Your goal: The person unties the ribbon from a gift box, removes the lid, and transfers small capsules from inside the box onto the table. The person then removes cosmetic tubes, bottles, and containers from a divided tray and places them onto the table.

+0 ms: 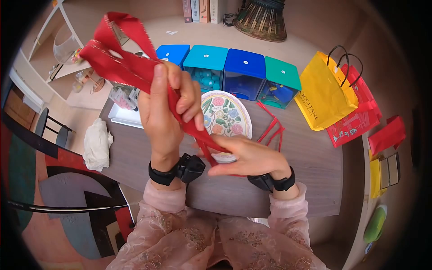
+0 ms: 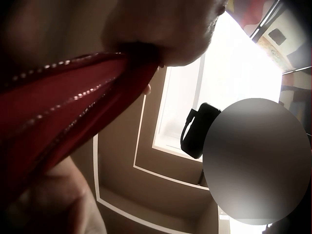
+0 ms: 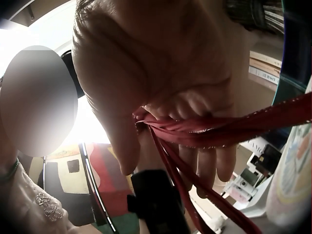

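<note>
A red ribbon (image 1: 130,67) with shiny gold edges rises in wide loops at the upper left of the head view. My left hand (image 1: 166,112) grips it below the loops, thumb up and fingers curled round the gathered band. From there the ribbon runs down to my right hand (image 1: 252,157), whose fingers hold the lower stretch. In the right wrist view the ribbon (image 3: 195,131) crosses below the palm, and thin tails hang past the thumb. The ribbon (image 2: 63,102) fills the left of the left wrist view. Behind the hands lies a floral round plate (image 1: 229,112).
Lidded bins with blue and green lids (image 1: 245,63) line the table's back. A yellow paper bag (image 1: 324,99) stands at the right beside a red bag (image 1: 355,123). Thin red strips (image 1: 272,126) lie near the plate. A white cloth bundle (image 1: 97,144) sits at the left edge.
</note>
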Demonstrator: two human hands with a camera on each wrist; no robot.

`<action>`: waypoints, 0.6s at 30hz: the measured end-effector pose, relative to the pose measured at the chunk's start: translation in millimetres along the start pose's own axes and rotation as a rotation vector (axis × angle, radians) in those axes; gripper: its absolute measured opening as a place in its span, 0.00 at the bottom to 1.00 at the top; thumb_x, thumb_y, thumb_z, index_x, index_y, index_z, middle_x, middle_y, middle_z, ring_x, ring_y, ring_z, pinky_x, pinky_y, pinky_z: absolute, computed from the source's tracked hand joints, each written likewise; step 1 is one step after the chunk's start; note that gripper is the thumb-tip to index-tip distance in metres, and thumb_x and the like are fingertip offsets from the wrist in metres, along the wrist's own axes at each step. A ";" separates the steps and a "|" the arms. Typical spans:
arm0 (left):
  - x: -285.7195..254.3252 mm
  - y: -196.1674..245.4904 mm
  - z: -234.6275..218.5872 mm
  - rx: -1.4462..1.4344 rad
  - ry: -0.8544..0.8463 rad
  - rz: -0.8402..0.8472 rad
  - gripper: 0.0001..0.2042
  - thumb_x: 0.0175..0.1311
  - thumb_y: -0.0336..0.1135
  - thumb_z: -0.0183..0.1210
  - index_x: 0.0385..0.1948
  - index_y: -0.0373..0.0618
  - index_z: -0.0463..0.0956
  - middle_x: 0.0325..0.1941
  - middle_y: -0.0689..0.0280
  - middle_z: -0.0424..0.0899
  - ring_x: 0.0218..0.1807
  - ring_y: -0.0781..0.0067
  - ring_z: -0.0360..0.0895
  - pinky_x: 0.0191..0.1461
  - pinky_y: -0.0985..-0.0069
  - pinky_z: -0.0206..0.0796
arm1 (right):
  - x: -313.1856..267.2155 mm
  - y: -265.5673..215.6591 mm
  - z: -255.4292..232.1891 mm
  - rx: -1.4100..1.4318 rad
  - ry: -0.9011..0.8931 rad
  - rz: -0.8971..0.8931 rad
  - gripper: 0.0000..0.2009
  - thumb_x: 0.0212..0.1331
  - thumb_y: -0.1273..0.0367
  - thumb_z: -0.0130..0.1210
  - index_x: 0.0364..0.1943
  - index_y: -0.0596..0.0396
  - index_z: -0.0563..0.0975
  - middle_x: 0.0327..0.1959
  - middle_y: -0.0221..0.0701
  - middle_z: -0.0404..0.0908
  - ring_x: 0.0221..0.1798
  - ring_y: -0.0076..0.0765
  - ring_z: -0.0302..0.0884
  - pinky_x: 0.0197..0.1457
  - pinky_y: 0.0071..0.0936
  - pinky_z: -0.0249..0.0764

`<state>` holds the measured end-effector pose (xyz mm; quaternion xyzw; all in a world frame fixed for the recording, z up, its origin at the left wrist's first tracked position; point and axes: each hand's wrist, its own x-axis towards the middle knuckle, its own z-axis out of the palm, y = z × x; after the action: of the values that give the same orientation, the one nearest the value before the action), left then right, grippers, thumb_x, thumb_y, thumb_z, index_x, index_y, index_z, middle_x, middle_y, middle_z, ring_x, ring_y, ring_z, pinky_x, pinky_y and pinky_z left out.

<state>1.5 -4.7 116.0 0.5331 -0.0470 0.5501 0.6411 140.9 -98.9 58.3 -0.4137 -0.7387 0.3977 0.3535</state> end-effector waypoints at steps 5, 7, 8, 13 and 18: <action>-0.8 8.0 -4.3 0.048 0.092 0.072 0.13 0.74 0.40 0.35 0.28 0.48 0.58 0.13 0.73 0.54 0.11 0.84 0.49 0.07 0.87 0.47 | -1.9 -6.5 -2.6 0.058 -0.115 0.125 0.19 0.55 0.63 0.57 0.46 0.60 0.69 0.29 0.38 0.79 0.31 0.37 0.77 0.38 0.32 0.70; -0.1 11.2 -9.0 0.070 0.129 0.066 0.14 0.74 0.42 0.35 0.27 0.47 0.58 0.13 0.71 0.55 0.11 0.84 0.49 0.09 0.86 0.47 | -5.1 -7.9 -7.8 0.083 -0.126 0.095 0.18 0.56 0.64 0.57 0.45 0.60 0.69 0.28 0.36 0.79 0.30 0.35 0.77 0.37 0.30 0.70; 0.0 11.2 -9.5 0.070 0.130 0.066 0.14 0.74 0.42 0.35 0.27 0.47 0.58 0.13 0.71 0.55 0.11 0.84 0.49 0.09 0.86 0.47 | -6.3 -13.1 -10.9 0.133 -0.144 0.108 0.17 0.56 0.64 0.57 0.45 0.60 0.69 0.28 0.36 0.79 0.30 0.33 0.76 0.36 0.29 0.70; 0.6 11.8 -12.6 0.050 0.165 0.092 0.14 0.73 0.42 0.35 0.27 0.48 0.58 0.13 0.72 0.55 0.11 0.83 0.49 0.09 0.84 0.47 | -15.8 -44.4 -30.4 0.234 -0.195 0.446 0.18 0.54 0.71 0.60 0.48 0.60 0.72 0.33 0.32 0.80 0.37 0.24 0.78 0.38 0.22 0.72; 2.2 13.4 -19.9 0.026 0.116 0.103 0.12 0.74 0.40 0.34 0.28 0.50 0.58 0.14 0.73 0.54 0.13 0.85 0.49 0.09 0.88 0.48 | -40.2 -40.9 -43.5 -0.126 0.061 0.107 0.21 0.50 0.70 0.62 0.50 0.61 0.72 0.33 0.29 0.79 0.33 0.20 0.73 0.37 0.18 0.68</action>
<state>-18.3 9.1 117.4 0.5055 -0.0300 0.6129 0.6066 180.8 -135.9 105.4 -0.4860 -0.7280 0.3556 0.3275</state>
